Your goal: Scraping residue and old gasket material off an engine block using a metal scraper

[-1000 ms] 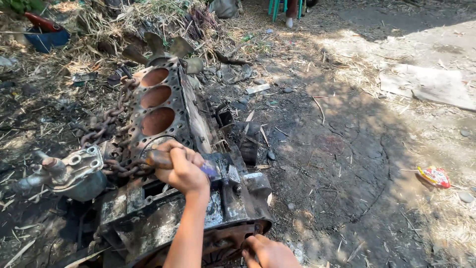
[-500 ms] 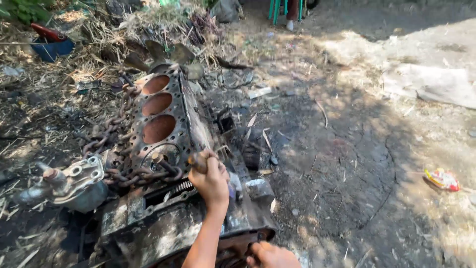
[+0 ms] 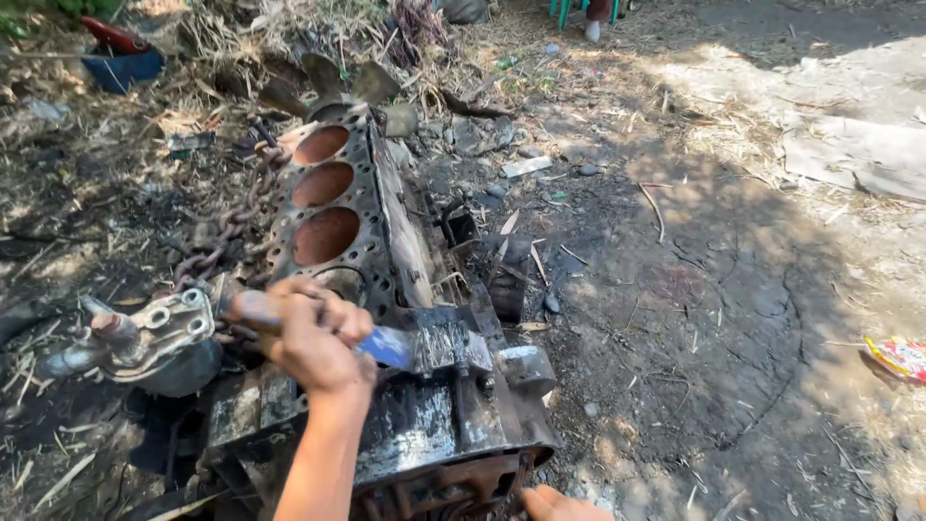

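left hand (image 3: 313, 338) is fisted tight, knuckles up, forearm reaching straight up from the lower edge. right hand (image 3: 564, 505) sits low right of that fist, only fingertips showing.

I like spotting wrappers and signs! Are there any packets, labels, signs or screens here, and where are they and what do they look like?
Snack wrapper: lying on the dirt at the far right edge, crumpled and flat, red and yellow with some white.
Signs, screens and labels: none to be seen; the rusty engine block by the left hand shows no sticker.
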